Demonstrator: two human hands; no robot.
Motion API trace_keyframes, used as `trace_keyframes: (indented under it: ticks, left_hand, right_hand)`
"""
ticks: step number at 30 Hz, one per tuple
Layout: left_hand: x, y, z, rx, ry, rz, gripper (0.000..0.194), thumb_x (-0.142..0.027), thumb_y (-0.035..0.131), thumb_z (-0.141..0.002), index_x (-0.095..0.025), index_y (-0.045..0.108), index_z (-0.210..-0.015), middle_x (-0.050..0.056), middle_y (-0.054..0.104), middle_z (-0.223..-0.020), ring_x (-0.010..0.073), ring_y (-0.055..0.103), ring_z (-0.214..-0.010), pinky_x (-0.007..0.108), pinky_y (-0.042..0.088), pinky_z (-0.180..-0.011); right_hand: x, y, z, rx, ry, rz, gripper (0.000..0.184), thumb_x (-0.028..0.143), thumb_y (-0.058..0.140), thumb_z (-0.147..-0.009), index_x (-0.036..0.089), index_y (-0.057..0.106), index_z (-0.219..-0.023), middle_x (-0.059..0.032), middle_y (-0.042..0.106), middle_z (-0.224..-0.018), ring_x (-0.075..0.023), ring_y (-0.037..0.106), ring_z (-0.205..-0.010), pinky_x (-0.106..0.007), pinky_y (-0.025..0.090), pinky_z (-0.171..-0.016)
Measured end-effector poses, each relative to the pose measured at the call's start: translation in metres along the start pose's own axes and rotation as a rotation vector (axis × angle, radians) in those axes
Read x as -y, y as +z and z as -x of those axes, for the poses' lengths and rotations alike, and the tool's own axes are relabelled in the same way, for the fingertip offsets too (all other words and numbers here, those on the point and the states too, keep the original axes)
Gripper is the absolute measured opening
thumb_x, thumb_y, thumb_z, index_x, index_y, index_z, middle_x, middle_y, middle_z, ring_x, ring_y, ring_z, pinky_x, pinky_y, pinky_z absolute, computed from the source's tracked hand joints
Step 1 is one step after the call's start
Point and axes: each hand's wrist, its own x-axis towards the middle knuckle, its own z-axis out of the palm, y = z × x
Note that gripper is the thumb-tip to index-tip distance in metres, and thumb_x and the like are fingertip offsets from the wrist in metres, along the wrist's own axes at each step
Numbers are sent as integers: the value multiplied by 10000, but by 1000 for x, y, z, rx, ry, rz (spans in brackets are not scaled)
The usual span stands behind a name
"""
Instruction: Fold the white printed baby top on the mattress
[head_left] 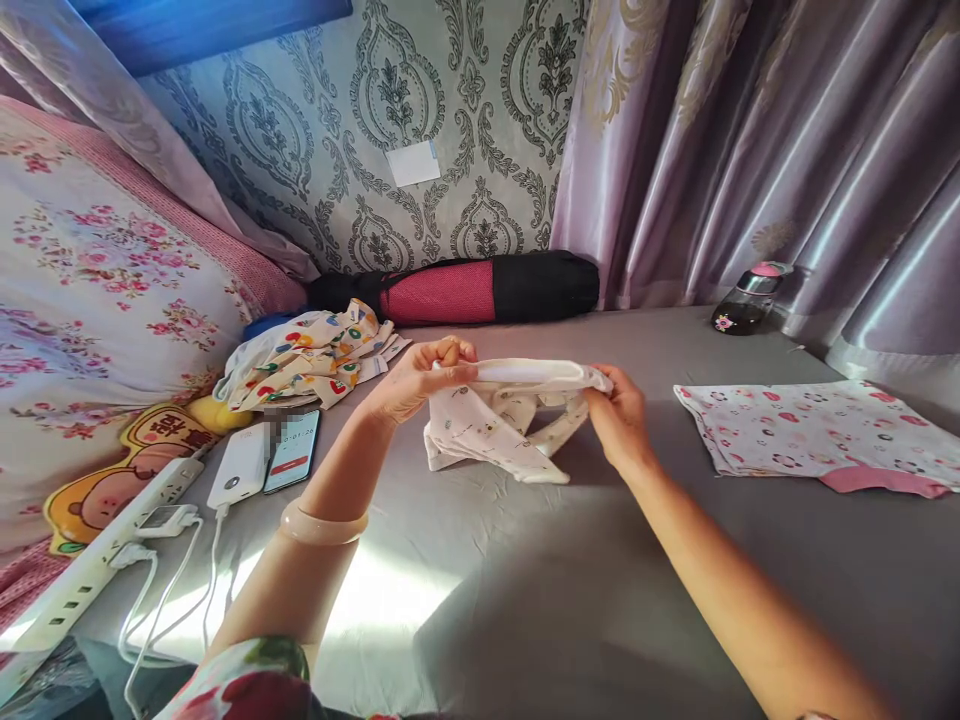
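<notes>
Both of my hands grip a pair of small white printed pants (499,435) by the waistband, which is stretched level between them. My left hand (431,375) pinches the left end with thumb and curled fingers. At the other end, my right hand (619,405) is closed on the band, its fingertips partly hidden by the cloth. The legs of the pants hang down and rest on the grey sheet (540,580). To the right lies a folded white garment (810,430) with pink and red prints and a pink edge, apart from my right hand.
Crumpled printed clothes (307,355) lie behind my left wrist. Nearby are a phone (292,452), a white power bank (240,465) and a power strip (97,560) with cables. A bottle (750,298) stands by the curtain, and a black-and-red roll (450,290) lies along the wall.
</notes>
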Motion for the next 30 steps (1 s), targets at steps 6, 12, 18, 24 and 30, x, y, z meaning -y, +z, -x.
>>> trace_keyframes:
  ticks: [6, 12, 18, 24, 30]
  left_hand:
    - [27, -3, 17, 77, -126, -46, 439, -340, 772, -693, -186, 370, -607, 48, 593, -958, 167, 546, -902, 260, 410, -709]
    - [50, 18, 36, 225, -227, 44, 326, -363, 783, -705, -188, 536, -826, 66, 606, -1019, 170, 581, -859, 277, 459, -681]
    - [62, 58, 59, 128, -304, 3, 408, -531, 699, -801, -206, 524, -974, 67, 598, -981, 183, 582, -897, 309, 461, -748]
    - [59, 118, 82, -222, -364, -200, 570, -517, 731, -750, -257, 437, -1163, 126, 539, -1235, 301, 536, -1124, 418, 436, -875]
    - [58, 148, 91, -342, -370, -334, 506, -193, 596, -737, -255, 360, -1181, 139, 532, -1207, 341, 516, -1166, 473, 415, -901]
  right_hand:
    - [42, -19, -7, 4, 46, -82, 225, 248, 570, -617, 182, 657, -814, 33, 604, -644, -108, 494, -547, -206, 359, -480]
    - [61, -34, -2, 180, 98, -56, 158, 314, 638, -681, 190, 679, -770, 39, 570, -555, -108, 477, -477, -211, 330, -416]
    - [63, -48, -6, 337, -50, 272, 316, 495, 716, -767, 183, 733, -813, 18, 636, -641, -129, 551, -579, -230, 390, -516]
    - [66, -54, -8, 308, -190, 397, 343, 504, 625, -846, 185, 733, -783, 14, 624, -627, -130, 528, -582, -236, 371, -517]
    - [65, -62, -11, 317, -215, 440, 286, 433, 585, -867, 181, 714, -829, -1, 636, -668, -139, 541, -615, -250, 398, -561]
